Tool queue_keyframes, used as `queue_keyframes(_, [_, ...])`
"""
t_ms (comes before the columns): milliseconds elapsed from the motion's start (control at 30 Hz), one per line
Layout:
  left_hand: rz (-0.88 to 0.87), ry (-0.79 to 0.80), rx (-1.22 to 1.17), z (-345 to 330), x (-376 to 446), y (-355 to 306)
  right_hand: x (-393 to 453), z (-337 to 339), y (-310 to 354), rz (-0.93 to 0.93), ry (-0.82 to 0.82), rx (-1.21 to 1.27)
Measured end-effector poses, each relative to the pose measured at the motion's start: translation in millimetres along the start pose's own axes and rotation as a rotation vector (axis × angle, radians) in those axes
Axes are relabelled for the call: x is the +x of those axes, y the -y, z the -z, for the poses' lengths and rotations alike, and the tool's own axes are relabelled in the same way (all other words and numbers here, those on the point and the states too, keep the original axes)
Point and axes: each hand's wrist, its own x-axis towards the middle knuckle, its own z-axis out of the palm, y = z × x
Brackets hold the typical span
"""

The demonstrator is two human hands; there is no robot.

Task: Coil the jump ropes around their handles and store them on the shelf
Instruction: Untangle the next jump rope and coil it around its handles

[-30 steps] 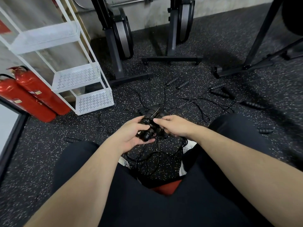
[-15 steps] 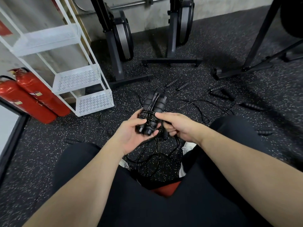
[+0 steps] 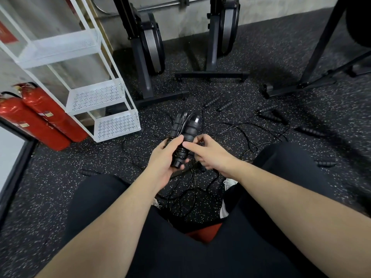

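Wrapping rope round 2 handles, over the floor, near the white shelf [image 3: 104, 97].
Left hand [image 3: 162, 163] grips handles [image 3: 182, 135]; right hand [image 3: 206, 153] pinches rope w/ curled fingers. Keep loops tight & tuck the end.

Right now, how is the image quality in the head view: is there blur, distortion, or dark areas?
Head view: wide-angle distortion bends the shelf posts and the forearms. The handles in the left hand are sharp enough; the right hand is slightly soft. The floor smears toward the bottom left corner. The black cords blend into the dark speckled floor. The lighting is even, without strong glare.
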Motion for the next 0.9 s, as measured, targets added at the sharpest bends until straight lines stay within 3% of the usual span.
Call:
queue_keyframes(200, [0.095, -0.043, -0.108, 12, 4, -12, -4, 12, 5, 0.088, 0.062, -0.164])
queue_keyframes(367, [0.115, -0.019, -0.349, 28, 5, -24, -2, 22, 4, 0.134, 0.224, -0.095])
queue_keyframes(500, [0.14, 0.033, -0.329, 43, 8, -28, 4, 32, 1, 0.103, 0.287, -0.061])
queue_keyframes(733, [0.191, 0.162, -0.361, 46, 0, -28, 8, 33, -2, -0.045, 0.016, -0.421])
queue_keyframes(900, [0.276, 0.337, -0.555, 55, -1, -31, 12, 38, -3, 0.061, 0.152, -0.203])
